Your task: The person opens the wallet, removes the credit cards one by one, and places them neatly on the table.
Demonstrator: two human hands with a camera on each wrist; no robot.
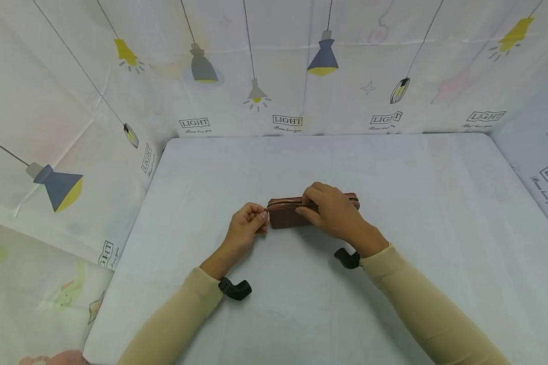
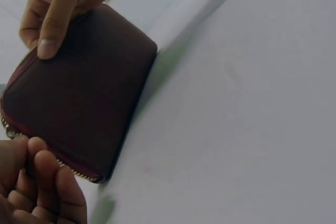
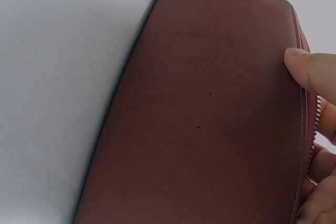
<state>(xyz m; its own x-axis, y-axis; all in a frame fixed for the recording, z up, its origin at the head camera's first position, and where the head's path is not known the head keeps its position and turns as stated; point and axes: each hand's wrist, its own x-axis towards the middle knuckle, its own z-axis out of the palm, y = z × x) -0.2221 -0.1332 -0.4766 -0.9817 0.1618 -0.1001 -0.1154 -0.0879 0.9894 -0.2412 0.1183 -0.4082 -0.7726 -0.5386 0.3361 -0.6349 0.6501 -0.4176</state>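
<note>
A reddish-brown zip-around wallet (image 1: pixel 285 218) stands on its long edge on the white table, zipper teeth (image 1: pixel 285 201) along its top. My right hand (image 1: pixel 333 210) grips it from above near the middle, thumb on the near face and fingers over the far side. At the wallet's left end, my left hand (image 1: pixel 248 225) pinches the zipper pull between thumb and curled fingers. The slider (image 2: pixel 9 132) shows just by those fingertips in the left wrist view; the pull itself is mostly hidden. In the right wrist view the wallet's broad face (image 3: pixel 205 103) carries a few small dark specks.
A white cloth-covered table (image 1: pixel 210 167) spreads out on all sides of the wallet. Behind it and at the left hang white curtains (image 1: pixel 155 101) printed with lamps. A black curved wrist device (image 1: pixel 235 289) sits by the left cuff, another (image 1: pixel 347 258) by the right.
</note>
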